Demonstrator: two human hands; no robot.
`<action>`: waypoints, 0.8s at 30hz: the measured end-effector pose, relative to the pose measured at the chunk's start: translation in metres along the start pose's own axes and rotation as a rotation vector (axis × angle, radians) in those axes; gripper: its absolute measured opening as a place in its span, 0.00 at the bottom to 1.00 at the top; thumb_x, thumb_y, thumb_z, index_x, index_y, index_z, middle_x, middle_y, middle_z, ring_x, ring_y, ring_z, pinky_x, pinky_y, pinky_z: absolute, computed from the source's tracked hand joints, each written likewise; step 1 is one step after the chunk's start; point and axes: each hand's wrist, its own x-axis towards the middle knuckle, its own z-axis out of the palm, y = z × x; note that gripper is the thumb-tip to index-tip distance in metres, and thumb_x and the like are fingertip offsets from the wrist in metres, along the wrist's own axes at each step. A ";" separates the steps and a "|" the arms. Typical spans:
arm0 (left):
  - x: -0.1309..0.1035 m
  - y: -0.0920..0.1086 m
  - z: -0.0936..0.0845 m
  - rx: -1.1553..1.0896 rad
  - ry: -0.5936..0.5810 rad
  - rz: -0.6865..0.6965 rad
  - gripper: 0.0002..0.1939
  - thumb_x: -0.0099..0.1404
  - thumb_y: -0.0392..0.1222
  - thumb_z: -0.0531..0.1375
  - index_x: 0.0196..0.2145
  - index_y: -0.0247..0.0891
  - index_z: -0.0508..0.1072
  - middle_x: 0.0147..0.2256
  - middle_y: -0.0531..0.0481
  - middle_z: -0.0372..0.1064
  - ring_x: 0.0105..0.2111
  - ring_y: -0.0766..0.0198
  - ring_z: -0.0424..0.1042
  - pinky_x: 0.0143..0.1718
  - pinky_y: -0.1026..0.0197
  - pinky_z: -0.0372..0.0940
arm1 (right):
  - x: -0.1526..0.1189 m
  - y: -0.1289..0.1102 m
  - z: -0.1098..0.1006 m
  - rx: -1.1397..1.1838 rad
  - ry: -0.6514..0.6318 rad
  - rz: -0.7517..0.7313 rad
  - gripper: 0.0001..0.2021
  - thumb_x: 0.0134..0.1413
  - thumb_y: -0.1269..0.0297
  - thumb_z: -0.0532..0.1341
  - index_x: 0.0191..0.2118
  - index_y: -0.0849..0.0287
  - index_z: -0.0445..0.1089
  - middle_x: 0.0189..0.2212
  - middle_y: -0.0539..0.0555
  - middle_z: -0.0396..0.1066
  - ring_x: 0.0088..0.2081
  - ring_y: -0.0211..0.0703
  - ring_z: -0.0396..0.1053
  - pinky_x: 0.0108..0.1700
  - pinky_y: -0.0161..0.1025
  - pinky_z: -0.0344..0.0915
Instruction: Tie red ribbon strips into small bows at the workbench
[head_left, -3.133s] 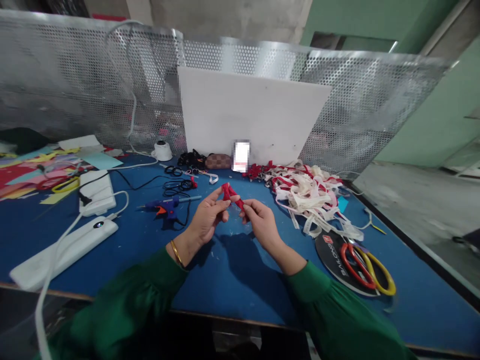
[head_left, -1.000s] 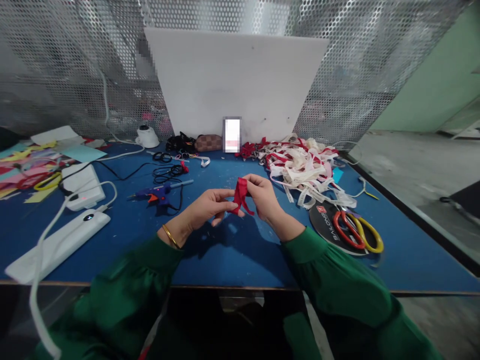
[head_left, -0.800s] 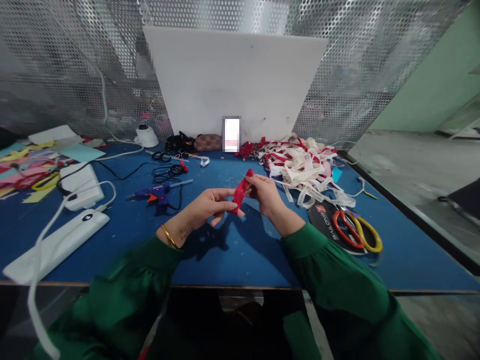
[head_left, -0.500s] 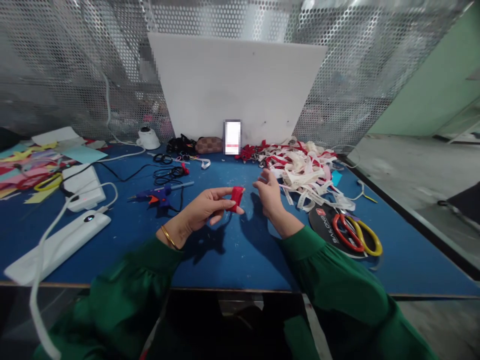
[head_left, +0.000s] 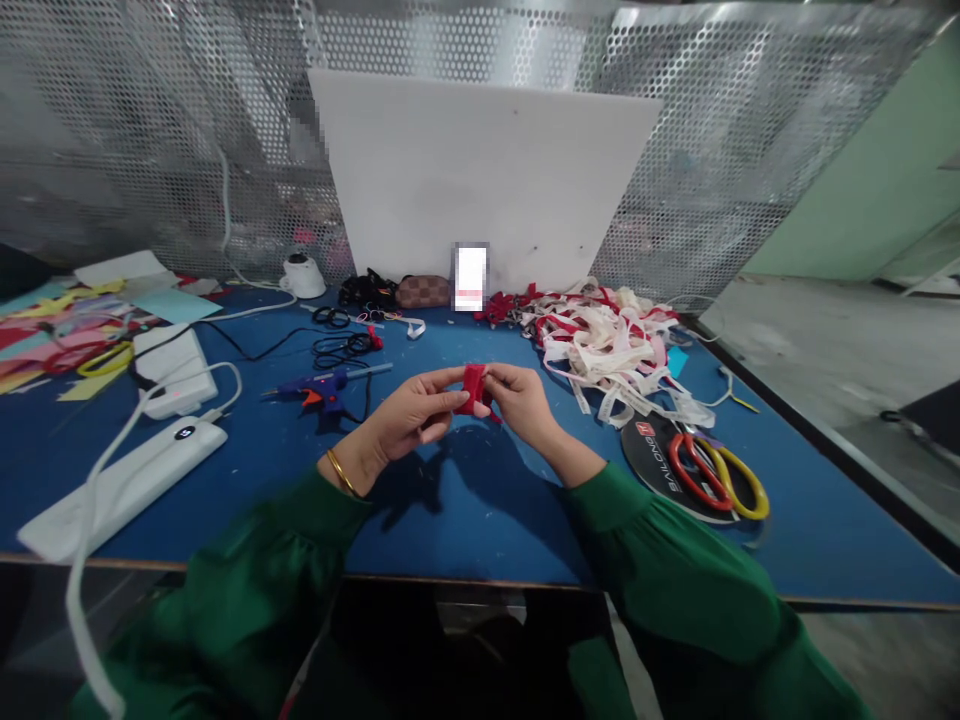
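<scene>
Ribbon [head_left: 473,382] partly hidden by left grip [head_left: 421,407].

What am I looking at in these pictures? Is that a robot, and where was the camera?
There is no robot: these are one person's two bare hands, seen by a camera worn on the head that looks forward and down. The left hand pinches a folded red ribbon; the right hand's fingertips are at its edge, their grip hard to make out. On the blue tabletop lie a glue gun to the left, and a tangled ribbon pile and large scissors to the right.
</scene>
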 end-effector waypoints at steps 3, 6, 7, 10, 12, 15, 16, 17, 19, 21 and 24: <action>0.001 -0.001 0.001 -0.028 0.060 0.022 0.28 0.59 0.42 0.67 0.57 0.38 0.70 0.35 0.43 0.78 0.10 0.81 0.55 0.12 0.72 0.45 | -0.003 0.003 0.007 0.058 -0.047 -0.001 0.12 0.56 0.59 0.58 0.30 0.60 0.74 0.23 0.48 0.69 0.27 0.38 0.64 0.32 0.34 0.59; 0.003 0.000 0.001 -0.055 0.137 0.066 0.30 0.58 0.42 0.68 0.57 0.38 0.70 0.31 0.46 0.78 0.10 0.80 0.55 0.12 0.71 0.46 | -0.007 0.001 0.015 0.137 -0.078 0.001 0.12 0.58 0.58 0.57 0.35 0.58 0.74 0.26 0.50 0.72 0.31 0.40 0.69 0.36 0.36 0.63; 0.004 0.001 0.000 -0.063 0.164 0.091 0.30 0.58 0.42 0.68 0.58 0.39 0.70 0.31 0.46 0.77 0.10 0.80 0.54 0.12 0.71 0.46 | -0.009 -0.001 0.018 0.139 -0.067 0.007 0.12 0.59 0.57 0.56 0.38 0.58 0.74 0.27 0.50 0.73 0.31 0.40 0.70 0.37 0.37 0.64; 0.006 0.003 -0.002 -0.089 0.254 0.174 0.28 0.58 0.41 0.67 0.57 0.39 0.70 0.34 0.46 0.78 0.10 0.81 0.54 0.12 0.72 0.48 | -0.014 -0.008 0.022 0.079 0.027 0.031 0.14 0.62 0.59 0.54 0.49 0.57 0.68 0.30 0.52 0.76 0.29 0.39 0.71 0.37 0.38 0.66; 0.008 0.004 -0.004 -0.102 0.309 0.226 0.27 0.58 0.40 0.67 0.55 0.38 0.70 0.36 0.45 0.78 0.10 0.82 0.54 0.12 0.72 0.48 | -0.018 -0.012 0.024 0.047 0.115 0.049 0.13 0.63 0.61 0.53 0.51 0.56 0.63 0.31 0.51 0.76 0.28 0.38 0.71 0.36 0.38 0.67; 0.010 0.004 -0.006 -0.116 0.359 0.272 0.27 0.58 0.40 0.67 0.55 0.39 0.70 0.38 0.45 0.77 0.11 0.82 0.54 0.12 0.73 0.49 | -0.021 -0.018 0.026 0.047 0.170 0.066 0.05 0.62 0.63 0.55 0.43 0.55 0.61 0.29 0.50 0.76 0.26 0.37 0.71 0.35 0.37 0.67; 0.011 0.004 -0.007 -0.117 0.368 0.275 0.27 0.58 0.40 0.67 0.55 0.39 0.70 0.38 0.45 0.77 0.11 0.82 0.54 0.12 0.73 0.49 | -0.022 -0.019 0.026 0.050 0.155 0.066 0.03 0.61 0.63 0.55 0.39 0.55 0.61 0.29 0.50 0.76 0.26 0.37 0.71 0.34 0.36 0.67; 0.011 0.003 -0.008 -0.113 0.371 0.273 0.27 0.58 0.40 0.67 0.56 0.39 0.70 0.38 0.45 0.77 0.11 0.82 0.54 0.12 0.72 0.49 | -0.023 -0.021 0.027 0.053 0.127 0.064 0.03 0.60 0.64 0.56 0.37 0.55 0.61 0.29 0.50 0.76 0.26 0.37 0.72 0.34 0.36 0.67; 0.012 0.001 -0.009 -0.087 0.373 0.267 0.27 0.58 0.41 0.67 0.55 0.39 0.70 0.38 0.45 0.78 0.10 0.81 0.54 0.11 0.72 0.48 | -0.024 -0.024 0.028 0.069 0.068 0.057 0.03 0.60 0.64 0.57 0.35 0.55 0.62 0.29 0.50 0.76 0.27 0.37 0.72 0.34 0.36 0.67; 0.012 -0.001 -0.009 -0.043 0.382 0.272 0.27 0.58 0.42 0.67 0.55 0.39 0.70 0.37 0.45 0.78 0.11 0.81 0.55 0.11 0.72 0.47 | -0.025 -0.026 0.030 0.102 0.043 0.059 0.03 0.59 0.64 0.57 0.35 0.55 0.62 0.28 0.50 0.76 0.27 0.37 0.72 0.34 0.35 0.67; 0.013 -0.003 -0.009 0.042 0.401 0.294 0.25 0.58 0.43 0.67 0.53 0.37 0.71 0.36 0.45 0.77 0.11 0.80 0.56 0.11 0.71 0.48 | -0.026 -0.030 0.031 0.188 0.062 0.072 0.04 0.58 0.63 0.58 0.36 0.55 0.62 0.28 0.50 0.76 0.27 0.37 0.72 0.33 0.36 0.68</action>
